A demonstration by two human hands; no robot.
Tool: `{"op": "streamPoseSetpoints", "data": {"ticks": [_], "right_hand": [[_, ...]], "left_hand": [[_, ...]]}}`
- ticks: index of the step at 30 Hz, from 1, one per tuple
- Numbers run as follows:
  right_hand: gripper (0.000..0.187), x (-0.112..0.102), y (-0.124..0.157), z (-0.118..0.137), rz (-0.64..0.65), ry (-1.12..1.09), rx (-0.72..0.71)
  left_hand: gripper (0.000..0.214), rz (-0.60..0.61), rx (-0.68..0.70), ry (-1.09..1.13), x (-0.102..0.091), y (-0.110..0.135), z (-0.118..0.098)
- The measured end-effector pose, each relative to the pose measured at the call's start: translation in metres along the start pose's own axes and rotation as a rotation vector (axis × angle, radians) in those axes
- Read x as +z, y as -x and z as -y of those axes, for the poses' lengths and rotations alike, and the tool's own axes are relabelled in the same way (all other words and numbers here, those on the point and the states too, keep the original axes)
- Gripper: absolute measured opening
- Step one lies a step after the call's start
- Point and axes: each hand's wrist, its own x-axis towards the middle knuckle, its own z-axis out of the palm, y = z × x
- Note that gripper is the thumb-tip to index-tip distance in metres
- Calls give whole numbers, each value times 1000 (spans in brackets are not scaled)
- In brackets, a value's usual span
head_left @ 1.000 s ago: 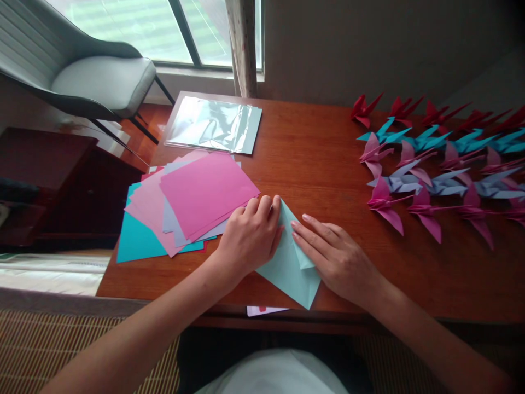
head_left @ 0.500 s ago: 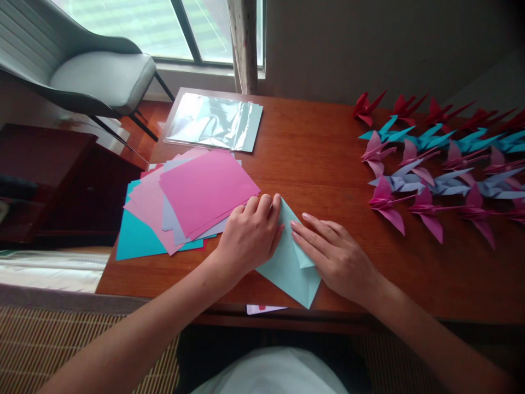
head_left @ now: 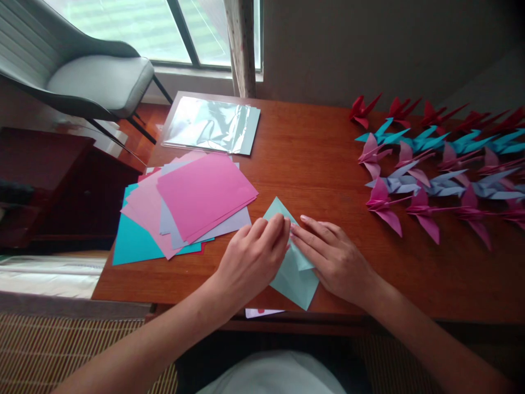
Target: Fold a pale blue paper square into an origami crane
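Observation:
A folded pale-green paper (head_left: 294, 279) lies on the wooden table (head_left: 320, 153) near its front edge, its top corner pointing away from me. My left hand (head_left: 252, 260) rests on the paper's left half with fingers curled and pressed down on the fold. My right hand (head_left: 334, 257) lies flat on the right half, fingers stretched toward the left hand, their tips touching a small folded flap. Both hands press the same sheet.
A fanned stack of pink, lilac and teal sheets (head_left: 188, 205) lies left of the hands. Behind it is a clear plastic sleeve (head_left: 211, 125). Rows of several folded paper cranes (head_left: 435, 164) fill the right side. A grey chair (head_left: 82, 76) stands by the window.
My left hand has slid down and to the right along the paper, uncovering its top corner. The right hand has stayed in place.

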Motion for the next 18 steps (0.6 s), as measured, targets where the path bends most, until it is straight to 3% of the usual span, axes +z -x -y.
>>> {"op": "streamPoseSetpoints", "data": {"ticks": [18], "right_hand": [[56, 0, -1, 0, 4, -22, 22]], "left_hand": [[38, -19, 37, 46, 14, 6, -5]]}}
